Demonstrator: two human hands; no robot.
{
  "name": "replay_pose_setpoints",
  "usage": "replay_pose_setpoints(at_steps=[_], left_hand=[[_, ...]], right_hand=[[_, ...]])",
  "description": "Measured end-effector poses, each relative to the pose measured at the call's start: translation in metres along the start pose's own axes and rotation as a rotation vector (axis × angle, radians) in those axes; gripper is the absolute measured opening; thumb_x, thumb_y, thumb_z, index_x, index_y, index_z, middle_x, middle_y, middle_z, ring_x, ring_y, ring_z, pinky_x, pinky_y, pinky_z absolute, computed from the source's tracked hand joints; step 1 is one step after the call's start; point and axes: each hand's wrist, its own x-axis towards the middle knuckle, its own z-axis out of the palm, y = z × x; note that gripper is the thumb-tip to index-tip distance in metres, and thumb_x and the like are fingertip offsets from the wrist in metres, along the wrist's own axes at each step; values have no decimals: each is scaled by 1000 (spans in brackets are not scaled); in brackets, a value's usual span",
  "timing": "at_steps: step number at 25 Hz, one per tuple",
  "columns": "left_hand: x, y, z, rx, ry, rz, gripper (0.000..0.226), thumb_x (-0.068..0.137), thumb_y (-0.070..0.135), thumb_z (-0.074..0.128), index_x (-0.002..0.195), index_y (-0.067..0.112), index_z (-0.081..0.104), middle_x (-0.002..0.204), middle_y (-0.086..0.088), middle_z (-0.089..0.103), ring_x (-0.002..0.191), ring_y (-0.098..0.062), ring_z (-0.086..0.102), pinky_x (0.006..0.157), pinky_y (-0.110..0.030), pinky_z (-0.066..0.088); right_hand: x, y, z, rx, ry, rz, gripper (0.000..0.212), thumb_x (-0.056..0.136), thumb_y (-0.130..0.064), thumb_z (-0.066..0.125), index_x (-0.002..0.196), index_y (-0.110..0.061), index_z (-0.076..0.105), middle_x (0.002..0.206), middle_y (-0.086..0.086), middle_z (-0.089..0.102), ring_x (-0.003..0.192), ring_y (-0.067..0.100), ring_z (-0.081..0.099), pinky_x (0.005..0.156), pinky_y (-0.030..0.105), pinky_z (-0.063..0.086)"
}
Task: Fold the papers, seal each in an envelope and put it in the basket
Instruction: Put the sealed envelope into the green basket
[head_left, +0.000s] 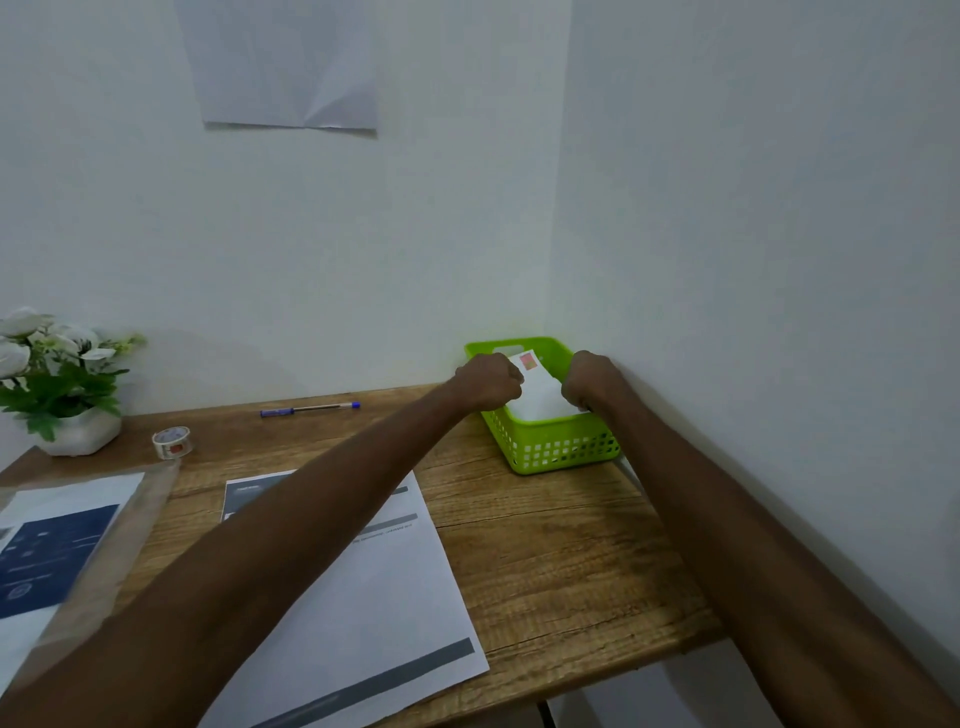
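At the far right corner of the worktop, against the wall, stands the green basket, with a white envelope held over its opening. Left hand and right hand each grip one side edge of the envelope, fingers curled round it. The envelope sits partly within the basket and leans against its rim, not lying flat. Its long axis runs roughly along that of the basket, away from the person; the end bearing a small red mark points to the far wall and is raised. To complete the step well, lower the near end first, keep the envelope parallel to the basket walls, and release both sides together so it settles flat. Printed papers remain unfolded near the person, so the task appears unfinished. Beyond them lie a pen and a tape roll.
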Motion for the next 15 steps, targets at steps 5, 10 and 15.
replay_pose_setpoints(at_steps=[5, 10, 15], left_hand=[[10, 3, -11, 258, -277, 22, 40, 101, 35, 50, 137, 25, 64, 142, 1, 60, 132, -24, 50, 111, -44, 39], [21, 8, -9, 316, -417, 43, 43, 101, 31, 54, 141, 16, 61, 143, -7, 59, 133, -25, 51, 112, -39, 41], [27, 9, -9, 376, -473, 78, 45, 102, 32, 55, 145, 16, 57, 151, -9, 52, 136, -27, 48, 112, -36, 39]], right_hand=[[-1, 1, 10, -130, 50, -1, 38, 85, -5, 57, 123, -3, 61, 132, 19, 61, 123, 35, 61, 91, 38, 53], [-7, -2, 12, -234, 93, -19, 40, 85, -18, 65, 124, -13, 64, 131, 10, 62, 122, 30, 61, 88, 36, 50], [1, -9, 14, -278, 85, -297, 38, 85, -22, 72, 120, -11, 65, 124, 13, 65, 114, 33, 65, 88, 38, 52]])
